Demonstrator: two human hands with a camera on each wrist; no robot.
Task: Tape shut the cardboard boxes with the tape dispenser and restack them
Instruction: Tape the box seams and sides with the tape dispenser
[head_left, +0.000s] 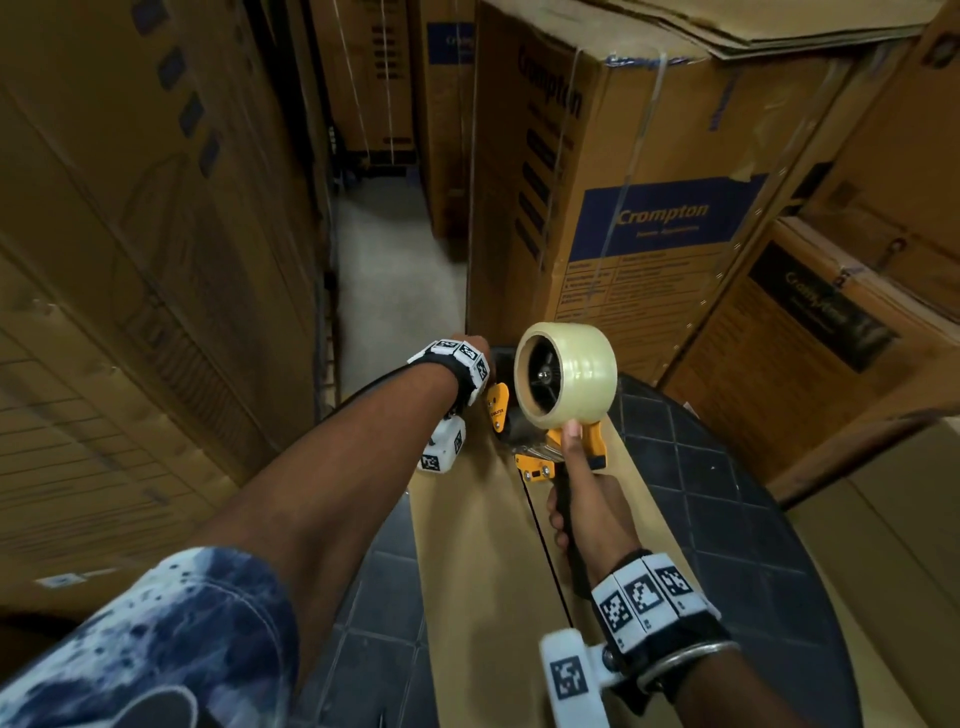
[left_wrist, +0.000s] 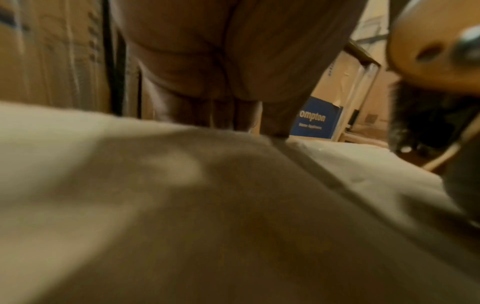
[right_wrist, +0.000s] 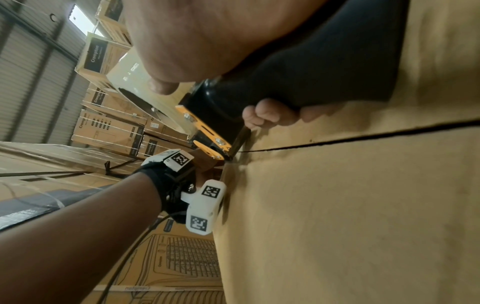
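Tape dispenser (head_left: 550, 415) sits on the box (head_left: 467, 571) seam; stacked cartons (head_left: 649, 208) behind, apparently just beyond.

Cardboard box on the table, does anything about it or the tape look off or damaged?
Nothing looks damaged. The cardboard box lies flat; its centre seam is still an open dark slit. The tape dispenser, gripped by the right hand, sits at the far end.

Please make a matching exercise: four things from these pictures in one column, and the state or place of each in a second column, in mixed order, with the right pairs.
Column 1:
1. tape dispenser
2. tape roll
3. left hand
4. box seam

Column 2:
A. at the far end of the box top
B. dark open line, not yet taped
C. clear, mounted on the dispenser
D. gripped by the right hand

Pairs: 1-D, 2-C, 3-A, 4-B
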